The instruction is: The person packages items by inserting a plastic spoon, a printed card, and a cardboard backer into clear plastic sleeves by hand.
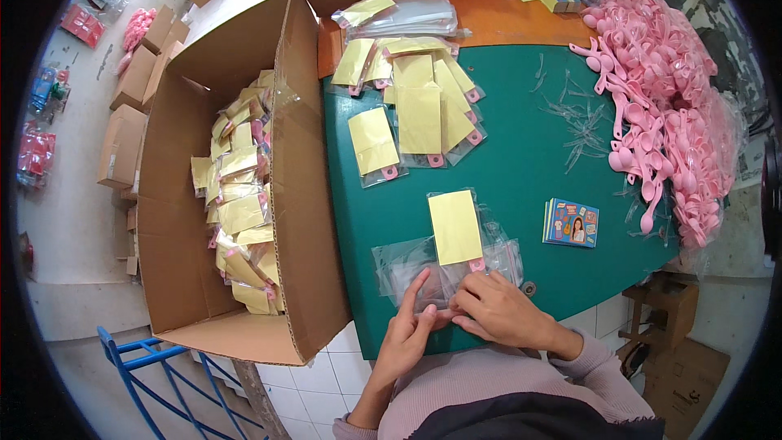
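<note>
Close to the near edge of the green table, my left hand (409,332) rests by a pile of clear plastic bags (399,265). Its index finger and thumb are spread apart; the other fingers are partly hidden. My right hand (498,308) is closed, its bent fingers pinching at the near edge of the clear bags. Exactly what lies between those fingertips is hard to see. Just beyond the hands lies a packet with a yellow card (456,226) in clear plastic, a bit of pink showing at its lower end. A stack of colourful printed cards (570,222) sits to the right.
Left of the green table (505,130) stands an open cardboard box (314,195) holding many yellow-card packets (242,212). More packets (419,110) lie at the far left of the table. Pink plastic spoons (652,106) are heaped along the right, near plastic scraps (582,118). A blue metal frame (163,363) stands lower left.
</note>
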The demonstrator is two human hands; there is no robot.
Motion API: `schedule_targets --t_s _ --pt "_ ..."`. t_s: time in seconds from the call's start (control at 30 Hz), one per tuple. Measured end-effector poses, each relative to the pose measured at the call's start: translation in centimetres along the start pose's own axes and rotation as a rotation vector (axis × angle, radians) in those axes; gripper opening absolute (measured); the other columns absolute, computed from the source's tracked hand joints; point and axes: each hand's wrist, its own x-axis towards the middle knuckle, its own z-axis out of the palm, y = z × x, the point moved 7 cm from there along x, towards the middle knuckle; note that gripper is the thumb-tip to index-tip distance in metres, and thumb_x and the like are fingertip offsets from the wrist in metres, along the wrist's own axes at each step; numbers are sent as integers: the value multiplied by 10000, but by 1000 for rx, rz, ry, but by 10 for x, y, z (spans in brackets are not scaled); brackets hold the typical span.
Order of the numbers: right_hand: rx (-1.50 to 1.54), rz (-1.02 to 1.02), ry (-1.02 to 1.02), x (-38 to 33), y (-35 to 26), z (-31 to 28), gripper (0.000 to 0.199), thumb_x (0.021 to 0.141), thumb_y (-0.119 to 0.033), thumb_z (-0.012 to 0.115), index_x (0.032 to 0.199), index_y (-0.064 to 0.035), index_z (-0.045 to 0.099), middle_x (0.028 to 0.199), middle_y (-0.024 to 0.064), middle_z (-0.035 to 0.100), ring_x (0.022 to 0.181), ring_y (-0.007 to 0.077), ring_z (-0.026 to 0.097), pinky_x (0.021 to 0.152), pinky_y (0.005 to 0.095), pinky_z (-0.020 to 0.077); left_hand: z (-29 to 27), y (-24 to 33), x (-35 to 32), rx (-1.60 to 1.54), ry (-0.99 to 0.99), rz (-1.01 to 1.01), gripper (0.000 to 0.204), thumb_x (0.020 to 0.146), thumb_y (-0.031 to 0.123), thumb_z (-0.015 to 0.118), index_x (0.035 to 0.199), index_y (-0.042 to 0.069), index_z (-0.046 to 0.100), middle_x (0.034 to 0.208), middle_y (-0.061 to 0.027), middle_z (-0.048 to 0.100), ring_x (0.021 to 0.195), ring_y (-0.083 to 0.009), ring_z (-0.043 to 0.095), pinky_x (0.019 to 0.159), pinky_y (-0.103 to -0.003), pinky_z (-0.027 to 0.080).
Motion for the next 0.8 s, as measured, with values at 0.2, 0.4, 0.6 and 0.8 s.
schedule_targets --t_s 0.2,0.4,0.6,0.8 --pt "-20 -71 63 2 -2 -4 171 721 -156 638 803 -53 528 782 62 462 778 214 498 701 345 384 0 9 5 -34 19 15 493 942 154 422 1389 92 224 891 -123 644 874 -139 601 833 -282 460" --pt "-238 -234 160 1 -14 -7 174 709 -155 673 759 -60 536 753 43 478 717 191 514 696 344 393 6 2 23 -151 -61 46 579 876 -5 487 1370 72 196 873 -129 626 816 -145 611 763 -274 495" --pt "154 -301 -14 -1 -7 -18 105 730 -120 632 752 -63 546 709 42 472 703 188 514 739 348 403 0 14 29 -2 101 117 591 861 -15 510 1349 78 190 842 -104 628 789 -118 605 690 -237 500" --pt "639 -13 151 -11 114 -142 159 755 -143 670 739 -39 552 725 17 534 697 116 523 638 261 432 -8 8 24 -85 75 109 364 882 53 515 1223 33 390 896 -98 663 776 -102 605 677 -215 485"
